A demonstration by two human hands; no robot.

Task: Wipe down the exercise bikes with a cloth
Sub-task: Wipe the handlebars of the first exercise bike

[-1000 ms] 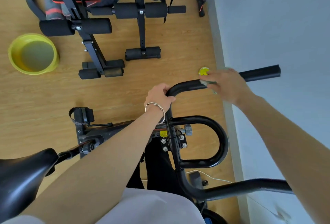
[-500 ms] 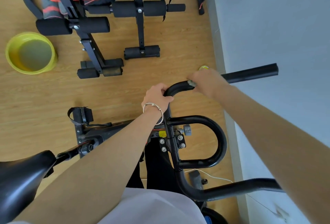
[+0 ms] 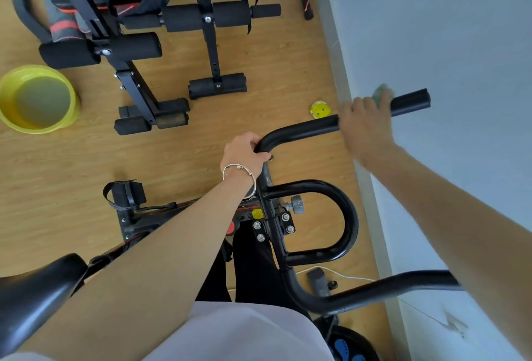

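The bent metal handlebar [image 3: 302, 129] of the bike is shiny black all over. The soft cloth [image 3: 381, 92] peeking out from the right hand [image 3: 364, 127] is pale green — blurry, so any pattern is hard to see. A thin ring bracelet [image 3: 240, 173] on the left wrist is silver. Far left, the round plastic bowl [image 3: 37, 99] is bright yellow. The plank floor [image 3: 72, 159] is light brown wood with streaky grain — the wall [image 3: 460, 29] on the right is plain white.

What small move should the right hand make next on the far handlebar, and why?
Probably slide the cloth outward to the bar's tip. The right hand holds it wrapped around the far handlebar, and a short black stretch beyond the cloth looks unreached. The left hand grips the bend, steadying the bike.
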